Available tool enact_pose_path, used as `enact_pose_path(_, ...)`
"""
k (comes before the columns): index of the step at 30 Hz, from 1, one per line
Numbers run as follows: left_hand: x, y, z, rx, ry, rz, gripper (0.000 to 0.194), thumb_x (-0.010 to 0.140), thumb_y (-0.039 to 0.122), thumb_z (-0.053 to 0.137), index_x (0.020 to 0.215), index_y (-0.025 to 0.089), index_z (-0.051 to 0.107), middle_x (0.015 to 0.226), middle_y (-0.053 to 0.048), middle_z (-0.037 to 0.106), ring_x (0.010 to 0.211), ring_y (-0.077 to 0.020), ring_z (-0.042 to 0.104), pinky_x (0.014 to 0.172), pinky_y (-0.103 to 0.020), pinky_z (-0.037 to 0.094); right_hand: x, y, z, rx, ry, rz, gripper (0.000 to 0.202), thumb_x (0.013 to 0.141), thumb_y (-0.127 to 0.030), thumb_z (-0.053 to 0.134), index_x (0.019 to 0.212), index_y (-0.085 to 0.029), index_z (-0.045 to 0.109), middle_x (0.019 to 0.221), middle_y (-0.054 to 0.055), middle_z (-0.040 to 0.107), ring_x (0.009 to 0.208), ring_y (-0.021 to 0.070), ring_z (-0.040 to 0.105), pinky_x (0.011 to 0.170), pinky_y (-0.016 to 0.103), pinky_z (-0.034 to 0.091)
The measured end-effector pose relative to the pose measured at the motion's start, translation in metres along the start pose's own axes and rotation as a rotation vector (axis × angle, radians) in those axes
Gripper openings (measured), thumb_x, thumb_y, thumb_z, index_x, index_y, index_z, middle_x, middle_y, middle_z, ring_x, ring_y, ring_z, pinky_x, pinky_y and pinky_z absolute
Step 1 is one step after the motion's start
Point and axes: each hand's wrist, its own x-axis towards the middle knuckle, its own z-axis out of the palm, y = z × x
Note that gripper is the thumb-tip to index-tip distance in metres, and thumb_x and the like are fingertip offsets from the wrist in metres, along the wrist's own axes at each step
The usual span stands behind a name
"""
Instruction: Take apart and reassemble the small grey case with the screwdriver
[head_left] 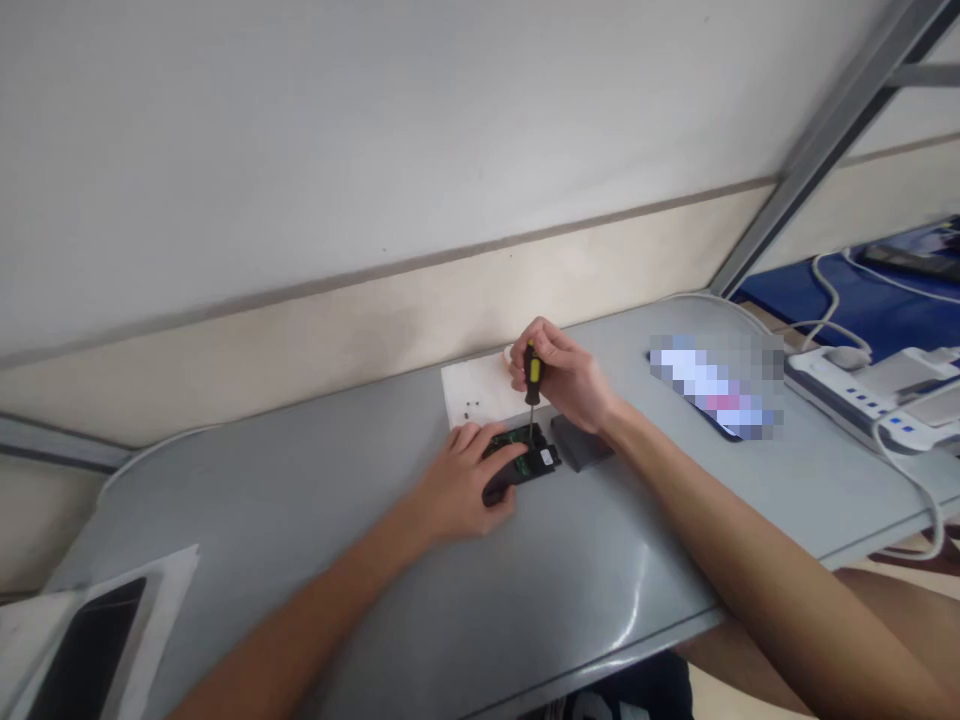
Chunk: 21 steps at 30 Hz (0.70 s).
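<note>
my left hand (469, 485) holds and partly hides the black device (534, 466); right hand (574, 375) grips screwdriver (533, 382); room until table edge (600, 660), five o'clock.

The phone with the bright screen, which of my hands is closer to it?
Right. Your right hand, gripping the screwdriver, is left of the phone with bare desk between; your left hand is farther left, holding the black device.

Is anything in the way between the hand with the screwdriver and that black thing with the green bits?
Nothing visible is in the way. The right hand holds the screwdriver upright, its shaft reaching down to the black device. The left hand steadies the device, one finger close beside the shaft.
</note>
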Motion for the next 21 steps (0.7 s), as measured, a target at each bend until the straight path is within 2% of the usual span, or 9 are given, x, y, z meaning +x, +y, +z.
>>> enact_pose_path(2,0.000,0.000,0.000,-0.004,-0.010,0.000,0.047,0.085,0.025,0.064,0.132,0.023,0.067,0.136,-0.014,0.059,0.117,-0.0321,0.054,0.105,-0.052,0.050,-0.004,-0.001,-0.004,-0.009,-0.032,0.014,0.032,0.095,-0.056,0.061,0.091,-0.025,0.053,0.079,0.001,0.052,0.065,0.0173,0.050,0.062,0.035,0.045)
enact_pose_path(5,0.000,0.001,0.001,-0.009,-0.009,-0.007,0.048,0.085,0.025,0.063,0.133,0.023,0.066,0.137,-0.014,0.059,0.118,-0.0317,0.055,0.106,-0.052,0.050,-0.014,-0.004,-0.001,0.004,-0.063,0.013,0.035,0.096,-0.059,0.057,0.089,-0.026,0.052,0.072,-0.001,0.046,0.060,0.0159,0.042,0.059,0.033,0.040)
enact_pose_path(7,0.000,0.001,0.001,-0.004,-0.013,-0.006,0.048,0.086,0.026,0.063,0.134,0.022,0.066,0.138,-0.014,0.059,0.118,-0.0321,0.055,0.107,-0.052,0.049,-0.021,-0.006,0.004,0.024,-0.020,-0.017,0.038,0.097,-0.064,0.054,0.089,-0.027,0.049,0.068,-0.003,0.038,0.056,0.0148,0.033,0.054,0.030,0.033)
enact_pose_path(10,0.000,0.001,0.001,0.000,-0.023,-0.004,0.049,0.087,0.027,0.063,0.135,0.023,0.066,0.139,-0.014,0.058,0.119,-0.0326,0.055,0.108,-0.053,0.048,-0.025,-0.007,0.008,0.022,0.067,-0.028,0.037,0.094,-0.058,0.064,0.088,-0.028,0.042,0.064,-0.006,0.029,0.053,0.0137,0.024,0.050,0.028,0.025)
enact_pose_path(12,0.000,0.000,0.001,-0.001,-0.025,-0.009,0.049,0.086,0.027,0.064,0.135,0.024,0.066,0.140,-0.013,0.058,0.120,-0.0326,0.054,0.108,-0.053,0.048,-0.024,-0.007,0.005,-0.005,0.092,-0.032,0.038,0.091,-0.052,0.068,0.085,-0.028,0.039,0.068,-0.004,0.038,0.056,0.0144,0.034,0.052,0.029,0.033)
enact_pose_path(15,0.000,0.000,0.002,0.003,-0.025,-0.010,0.049,0.086,0.026,0.064,0.135,0.024,0.065,0.140,-0.013,0.058,0.119,-0.0326,0.054,0.106,-0.053,0.049,-0.020,-0.006,-0.004,-0.039,0.099,-0.076,0.032,0.094,-0.051,0.065,0.086,-0.027,0.045,0.085,0.002,0.053,0.072,0.0182,0.053,0.066,0.035,0.048)
enact_pose_path(19,-0.001,-0.002,0.003,-0.007,-0.009,0.005,0.049,0.086,0.025,0.063,0.135,0.023,0.065,0.140,-0.014,0.057,0.117,-0.0321,0.054,0.107,-0.053,0.048,-0.017,-0.005,-0.011,0.001,0.023,-0.035,0.025,0.095,-0.050,0.065,0.090,-0.026,0.057,0.081,0.002,0.051,0.071,0.0188,0.051,0.066,0.037,0.049)
enact_pose_path(21,-0.001,-0.002,0.004,-0.012,-0.004,0.009,0.050,0.086,0.025,0.064,0.136,0.023,0.064,0.140,-0.014,0.057,0.117,-0.0320,0.054,0.107,-0.053,0.048,-0.017,-0.005,-0.008,0.059,0.055,-0.017,0.027,0.094,-0.053,0.065,0.092,-0.026,0.058,0.077,0.001,0.046,0.067,0.0179,0.046,0.062,0.035,0.046)
